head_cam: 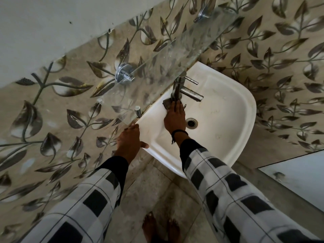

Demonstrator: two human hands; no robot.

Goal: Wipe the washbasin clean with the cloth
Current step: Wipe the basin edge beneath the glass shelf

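A white washbasin (228,109) hangs on the leaf-patterned wall, its drain (192,122) near the middle. My right hand (175,118) lies flat on a dark cloth (167,104), pressing it onto the basin's back ledge at the foot of the steel tap (180,86). Most of the cloth is hidden under my fingers. My left hand (130,139) rests on the basin's left rim, with the thumb over the edge and the fingers spread.
A glass shelf (157,64) on chrome brackets juts out above the basin's back edge, close over the tap. The tiled floor and my bare feet (161,227) are below. A pale panel (298,174) stands at the right.
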